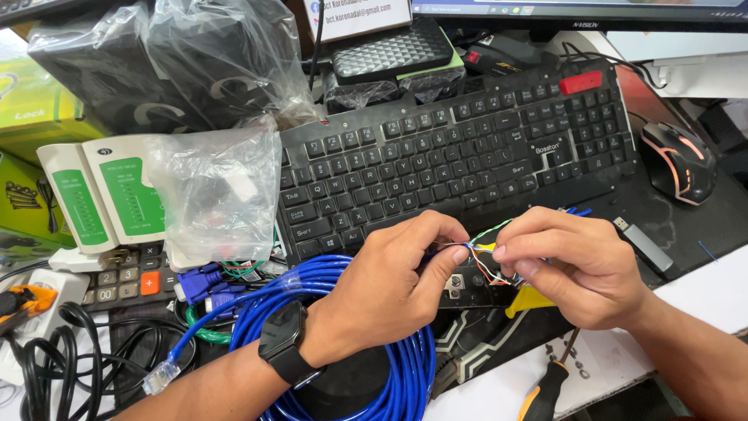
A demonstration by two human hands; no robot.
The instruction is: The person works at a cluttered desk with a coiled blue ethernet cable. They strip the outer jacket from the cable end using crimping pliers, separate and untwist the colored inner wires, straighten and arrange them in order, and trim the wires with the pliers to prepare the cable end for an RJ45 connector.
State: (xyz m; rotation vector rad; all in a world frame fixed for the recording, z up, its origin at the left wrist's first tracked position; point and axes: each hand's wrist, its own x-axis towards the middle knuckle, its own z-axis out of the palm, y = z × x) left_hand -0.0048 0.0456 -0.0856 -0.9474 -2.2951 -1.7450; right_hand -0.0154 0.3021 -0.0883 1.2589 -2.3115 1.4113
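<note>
My left hand (393, 281) pinches the stripped end of a blue network cable, with a black smartwatch (282, 341) on its wrist. My right hand (573, 261) pinches the thin coloured wires (485, 248) that fan out from that cable end, just right of the left fingertips. Both hands hover over the front edge of a black keyboard (460, 152). The rest of the blue cable lies in a coil (374, 343) under my left forearm, and its far end carries a clear plug (160, 377) at the lower left.
A green and white cable tester (101, 195) lies left, beside a clear plastic bag (214, 191). A calculator (128, 281), black cords (70, 359), a mouse (679, 160), a USB stick (643, 245) and a yellow-handled screwdriver (545, 390) surround the hands. Bagged black boxes stand behind.
</note>
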